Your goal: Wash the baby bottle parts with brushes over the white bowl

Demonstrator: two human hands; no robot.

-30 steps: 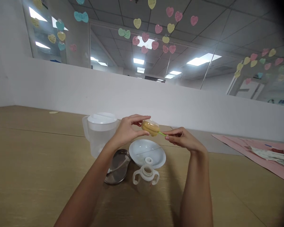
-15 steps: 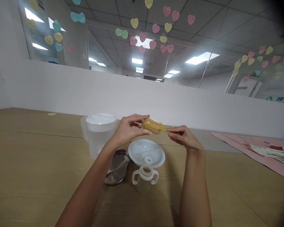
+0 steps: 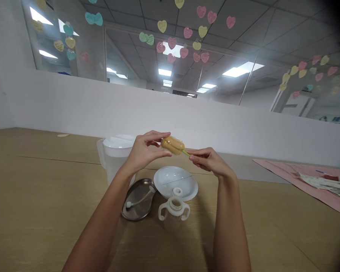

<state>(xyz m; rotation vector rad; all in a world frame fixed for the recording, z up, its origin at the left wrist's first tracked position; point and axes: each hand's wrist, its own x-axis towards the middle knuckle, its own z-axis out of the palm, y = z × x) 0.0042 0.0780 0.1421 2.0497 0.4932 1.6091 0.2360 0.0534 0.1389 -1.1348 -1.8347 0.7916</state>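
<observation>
My left hand (image 3: 143, 149) holds a clear dome-shaped cover (image 3: 163, 140) between thumb and fingers, above the bowl. Inside that cover sits the yellow head of a sponge brush (image 3: 173, 146). My right hand (image 3: 211, 161) pinches the brush's thin green handle (image 3: 186, 153). Beneath, a two-handled baby bottle (image 3: 174, 217) stands with its mouth uncovered. Right behind it are a small white ring-shaped part (image 3: 177, 192) and a white bowl (image 3: 191, 185).
A metal kidney dish (image 3: 134, 214) holds a straw with white ends (image 3: 141, 199). Behind my left forearm stands a lidded, translucent pitcher (image 3: 117, 152). Far right lies a pink cloth (image 3: 283, 173) with a patterned fabric (image 3: 325, 185) on it. A white wall (image 3: 187, 119) borders the table's back.
Both hands, with the cover and sponge brush, have moved left and slightly up. More of the kidney dish and straw shows now.
</observation>
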